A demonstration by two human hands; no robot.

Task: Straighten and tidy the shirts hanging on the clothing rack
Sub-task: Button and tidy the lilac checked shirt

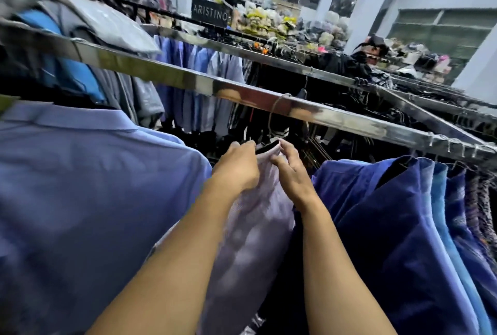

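left hand (238,166): arm stretched forward, fingers curled, pinching top of pale lilac shirt (252,227) | right hand (291,170): same pose, pinching the opposite side | black hanger (267,146) between both grips, below chrome rail (161,74) | light blue shirt (94,187) left of grips, dark blue shirt (376,213) right

A gap opens between light-blue shirt (88,187) and dark-blue shirt (390,227).

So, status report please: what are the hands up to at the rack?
Left hand and right hand both pinching pale shirt at its top, by the hanger. Hanger hooked on rail. Light blue shirt left, dark blue shirt right, crowding close.
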